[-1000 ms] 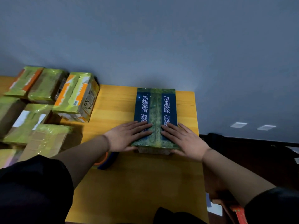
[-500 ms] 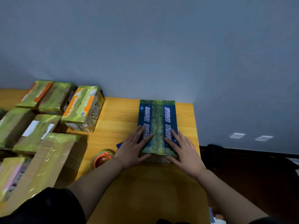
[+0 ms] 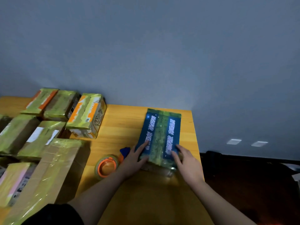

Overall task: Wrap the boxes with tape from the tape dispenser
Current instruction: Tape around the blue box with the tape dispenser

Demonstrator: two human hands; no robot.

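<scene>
**Both hands flat on a taped blue box**

A person at a yellow wooden table point(image 3: 123, 127) presses both hands onto the near end of a blue box point(image 3: 159, 135) printed with white lettering, a greenish band of tape point(image 3: 158, 143) running lengthwise down its middle. The box lies flat toward the table's 1 o'clock corner, its far end close to the grey wall point(image 3: 146, 46). The left hand point(image 3: 134, 158) rests at the box's 7 o'clock corner, fingers straight and laid on the top face — nothing is gripped. The right hand point(image 3: 186, 161) lies at the 5 o'clock corner, fingers likewise extended over the top and the near edge, holding nothing. Just beside the left wrist, at the box's 8 o'clock, sits the tape dispenser point(image 3: 107, 166) — an orange hub inside a roll of clear tape, with a blue part showing beyond it next to the left hand. At the table's 9 to 10 o'clock stands a cluster of wrapped cardboard boxes point(image 3: 40, 127) glossy with yellow-green tape; the nearest to the blue box, an orange-and-white carton point(image 3: 86, 117), stands well apart from it.
</scene>
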